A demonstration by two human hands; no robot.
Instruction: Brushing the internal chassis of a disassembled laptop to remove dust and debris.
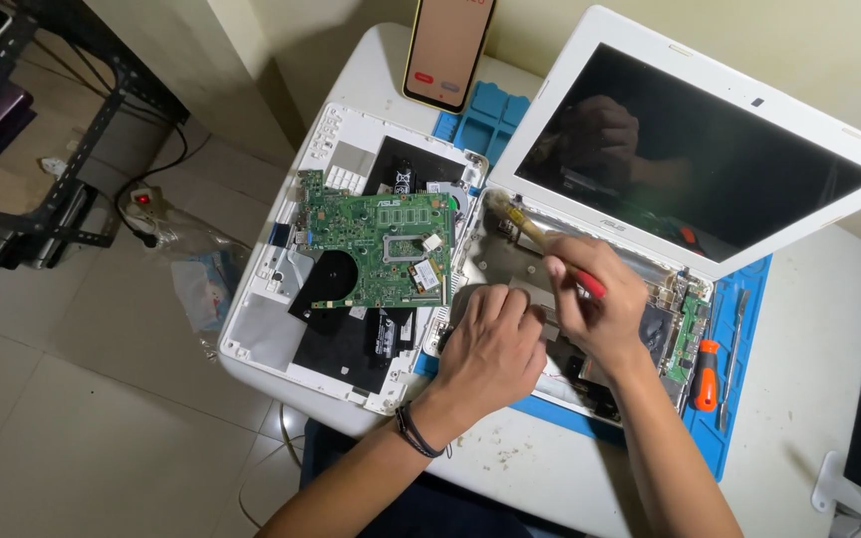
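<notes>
Both hands work over the opened base of a white laptop (590, 299). The left hand (495, 344) lies palm down on the bare metal inside the base, fingers curled loosely and pressing on it, gripping nothing that can be seen. The right hand (595, 299), just beside it and touching it at the knuckles, is closed around a brush (540, 239) with a red handle and pale bristles; the bristle end points away from the hands toward the hinge corner of the base and appears to touch the metal there, though the blur makes this hard to confirm.

Under both hands stands a white table (819, 329), with a blue work mat (739, 399) showing past the right hand. Beyond the right hand the laptop's screen (700, 149) stands tilted open, dark, in a white frame. To the outer side of the left hand lies the detached white bottom cover (271, 329), and on it a green circuit board (376, 249). Well beyond the left hand, a phone (447, 50) in a yellow case leans upright against the wall. On the mat, near the right forearm, lie a screwdriver (707, 374) with an orange handle and, beside it, a slim metal pry tool (732, 349). A dark cord bracelet (416, 433) circles the left wrist.
</notes>
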